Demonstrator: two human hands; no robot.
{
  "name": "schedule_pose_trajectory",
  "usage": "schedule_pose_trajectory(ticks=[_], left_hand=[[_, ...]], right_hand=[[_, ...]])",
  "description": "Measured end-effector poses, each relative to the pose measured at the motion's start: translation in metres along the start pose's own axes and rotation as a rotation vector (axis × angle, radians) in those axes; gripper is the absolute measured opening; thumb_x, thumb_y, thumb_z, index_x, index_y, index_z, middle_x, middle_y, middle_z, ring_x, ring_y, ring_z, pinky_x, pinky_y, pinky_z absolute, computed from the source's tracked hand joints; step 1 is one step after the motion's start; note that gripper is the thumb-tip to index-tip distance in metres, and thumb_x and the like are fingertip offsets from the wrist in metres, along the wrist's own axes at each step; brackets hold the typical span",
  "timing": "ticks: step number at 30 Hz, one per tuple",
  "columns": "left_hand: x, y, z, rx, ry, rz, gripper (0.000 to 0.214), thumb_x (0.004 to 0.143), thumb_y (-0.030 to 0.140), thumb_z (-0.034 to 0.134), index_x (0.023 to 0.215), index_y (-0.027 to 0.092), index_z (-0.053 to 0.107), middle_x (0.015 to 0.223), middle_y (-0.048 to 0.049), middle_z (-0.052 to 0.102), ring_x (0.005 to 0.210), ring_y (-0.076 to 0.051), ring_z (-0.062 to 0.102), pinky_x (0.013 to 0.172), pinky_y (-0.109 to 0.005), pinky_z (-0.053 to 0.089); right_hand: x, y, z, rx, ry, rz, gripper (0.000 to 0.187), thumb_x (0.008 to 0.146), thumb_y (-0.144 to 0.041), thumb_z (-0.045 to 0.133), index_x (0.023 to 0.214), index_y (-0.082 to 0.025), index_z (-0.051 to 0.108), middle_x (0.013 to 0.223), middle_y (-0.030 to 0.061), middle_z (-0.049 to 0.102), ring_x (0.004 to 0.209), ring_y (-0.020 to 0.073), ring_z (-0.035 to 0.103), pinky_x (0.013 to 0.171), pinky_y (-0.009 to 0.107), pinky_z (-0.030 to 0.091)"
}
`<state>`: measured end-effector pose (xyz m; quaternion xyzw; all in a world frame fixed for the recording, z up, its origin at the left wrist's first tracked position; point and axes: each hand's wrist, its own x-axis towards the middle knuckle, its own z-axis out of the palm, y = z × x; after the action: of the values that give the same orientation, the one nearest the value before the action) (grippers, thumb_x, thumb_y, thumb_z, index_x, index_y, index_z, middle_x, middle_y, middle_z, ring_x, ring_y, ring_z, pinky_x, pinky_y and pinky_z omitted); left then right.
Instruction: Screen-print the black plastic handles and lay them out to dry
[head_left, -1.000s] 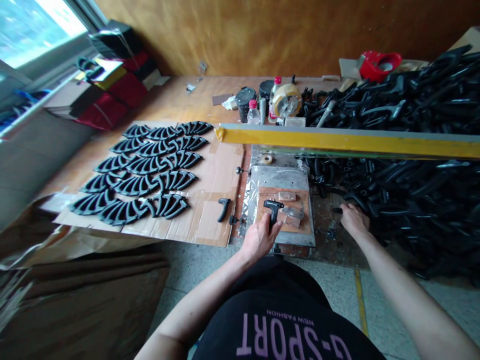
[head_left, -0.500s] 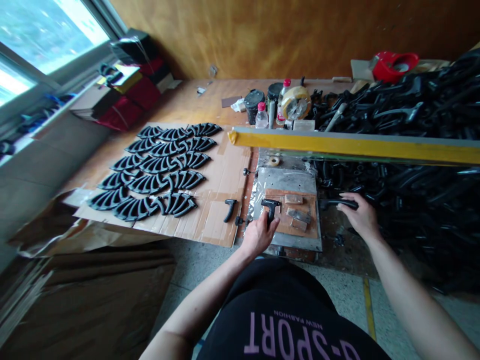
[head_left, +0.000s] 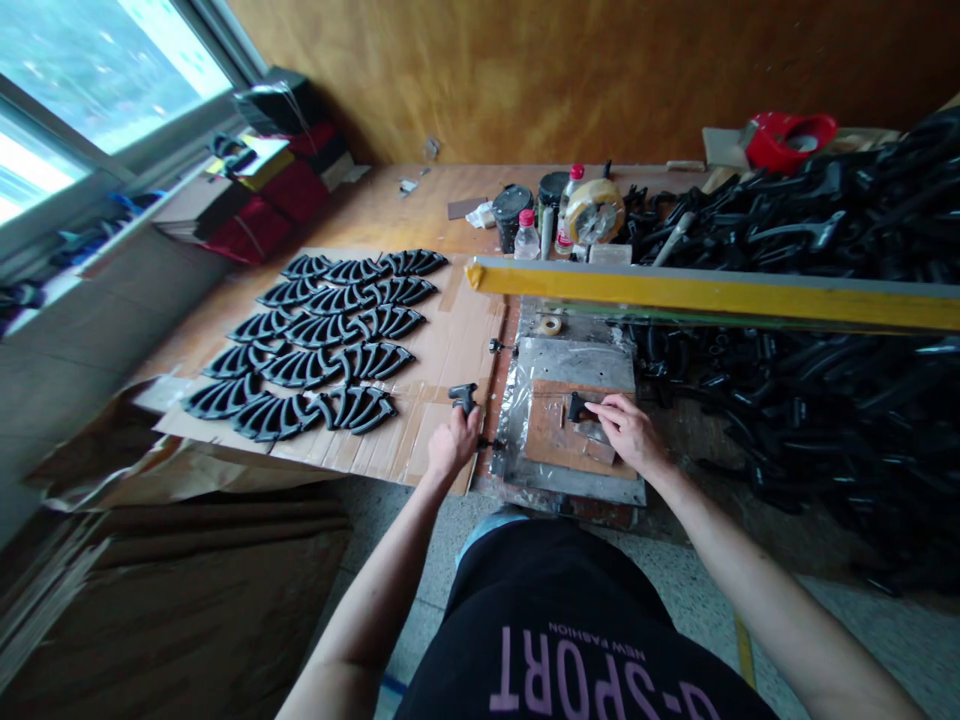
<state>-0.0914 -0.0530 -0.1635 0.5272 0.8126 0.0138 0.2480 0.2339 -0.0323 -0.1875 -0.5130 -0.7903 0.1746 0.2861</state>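
My left hand (head_left: 453, 443) is closed around a small black plastic handle (head_left: 463, 397) over the right part of the cardboard sheet (head_left: 435, 350). My right hand (head_left: 628, 432) presses another black handle part (head_left: 577, 407) onto the brown pad (head_left: 551, 435) of the metal jig plate (head_left: 577, 365), fingers curled over it. Rows of black fan-shaped ribbed pieces (head_left: 322, 340) lie on the cardboard to the left.
A yellow bar (head_left: 712, 290) crosses above the jig. A big heap of black handles (head_left: 810, 300) fills the right side. Bottles, a tape roll (head_left: 594, 212) and jars stand behind. A red tape dispenser (head_left: 787, 135) sits far right; bags lie by the window.
My left hand carried its handle off the jig leftward onto the cardboard. My right hand brought a handle from the heap and set it on the jig pad.
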Motion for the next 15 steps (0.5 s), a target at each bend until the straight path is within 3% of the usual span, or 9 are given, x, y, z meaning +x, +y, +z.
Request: schedule_pose_trajectory(ticks=[3, 6, 11, 15], left_hand=[[0.028, -0.035, -0.004, 0.141, 0.033, -0.101, 0.059, 0.096, 0.056, 0.026, 0.117, 0.011, 0.058, 0.105, -0.0254, 0.069, 0.101, -0.036, 0.067, 0.086, -0.046, 0.048], [0.039, -0.052, 0.001, 0.18, 0.024, -0.107, 0.057, 0.096, 0.051, 0.029, 0.114, 0.007, 0.06, 0.107, -0.0276, 0.068, 0.102, -0.036, 0.067, 0.087, -0.047, 0.048], [0.035, -0.051, 0.013, 0.266, 0.042, -0.041, 0.058, 0.097, 0.048, 0.026, 0.115, 0.006, 0.061, 0.109, -0.0275, 0.067, 0.102, -0.036, 0.066, 0.087, -0.048, 0.049], [0.027, -0.046, 0.001, 0.321, 0.037, 0.036, 0.057, 0.096, 0.048, 0.027, 0.107, 0.007, 0.065, 0.105, -0.0255, 0.068, 0.098, -0.035, 0.067, 0.086, -0.048, 0.049]], right_hand=[[0.001, -0.001, -0.001, -0.071, -0.065, -0.03, 0.035, 0.093, -0.015, 0.045, 0.112, -0.024, 0.073, 0.102, 0.0065, 0.064, 0.086, 0.0174, 0.063, 0.08, 0.03, 0.052], [0.0, -0.002, 0.001, -0.124, -0.116, -0.047, 0.037, 0.093, -0.013, 0.044, 0.113, -0.025, 0.072, 0.099, 0.0055, 0.065, 0.086, 0.0174, 0.063, 0.079, 0.029, 0.052], [-0.005, -0.001, 0.01, -0.226, -0.102, -0.039, 0.038, 0.092, -0.013, 0.045, 0.116, -0.026, 0.072, 0.099, 0.0074, 0.064, 0.091, 0.0201, 0.06, 0.083, 0.032, 0.052], [-0.008, -0.003, 0.006, -0.237, -0.105, -0.051, 0.039, 0.092, -0.013, 0.044, 0.119, -0.024, 0.071, 0.108, 0.0101, 0.064, 0.101, 0.0231, 0.059, 0.088, 0.036, 0.052]])
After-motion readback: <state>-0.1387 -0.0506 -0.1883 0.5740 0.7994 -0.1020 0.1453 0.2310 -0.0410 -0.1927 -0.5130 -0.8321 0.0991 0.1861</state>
